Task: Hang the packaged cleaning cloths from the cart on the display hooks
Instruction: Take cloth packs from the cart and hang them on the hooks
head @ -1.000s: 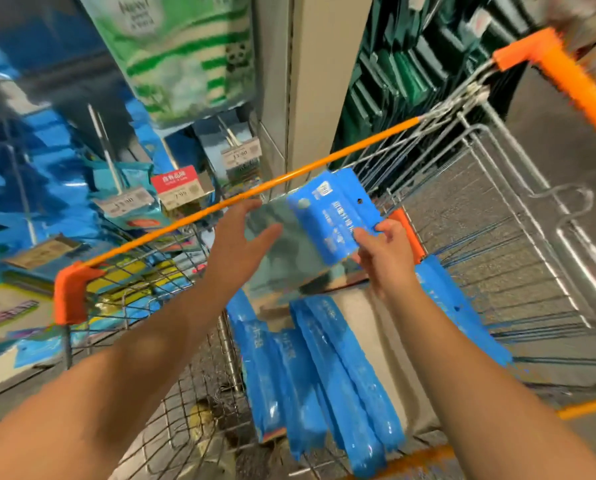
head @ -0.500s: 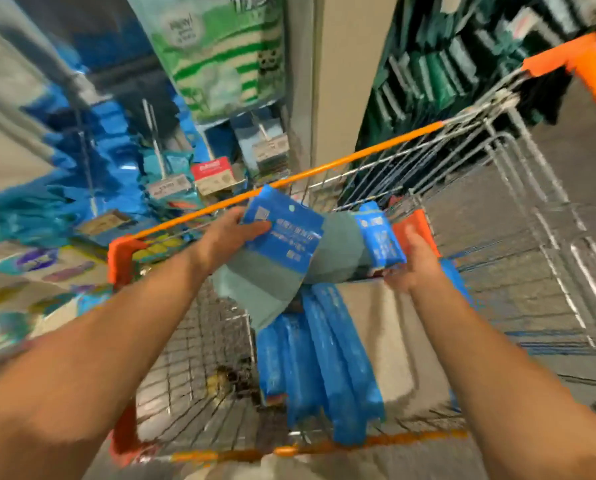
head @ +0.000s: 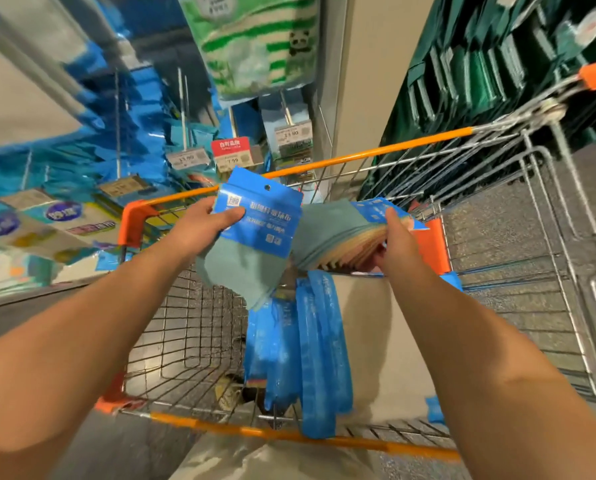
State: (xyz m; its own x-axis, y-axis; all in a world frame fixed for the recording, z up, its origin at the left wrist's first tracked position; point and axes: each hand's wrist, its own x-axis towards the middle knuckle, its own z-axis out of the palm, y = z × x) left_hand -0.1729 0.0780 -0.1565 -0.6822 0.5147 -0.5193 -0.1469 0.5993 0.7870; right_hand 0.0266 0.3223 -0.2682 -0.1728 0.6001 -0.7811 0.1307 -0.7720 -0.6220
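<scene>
1. Your two arms come into view from the bottom corners, both bare from the upper forearm down to the wrist.
2. No sleeve, cuff or fabric edge shows on either arm.
3. Your left hand (head: 209,226) is ungloved, and its wrist carries no watch, strap or bracelet.
4. Your right hand (head: 398,244) is likewise ungloved, with nothing worn at the wrist.
5. No rings show on the fingers that can be seen; some are hidden.
6. The nails you can see are short and unpainted.
</scene>
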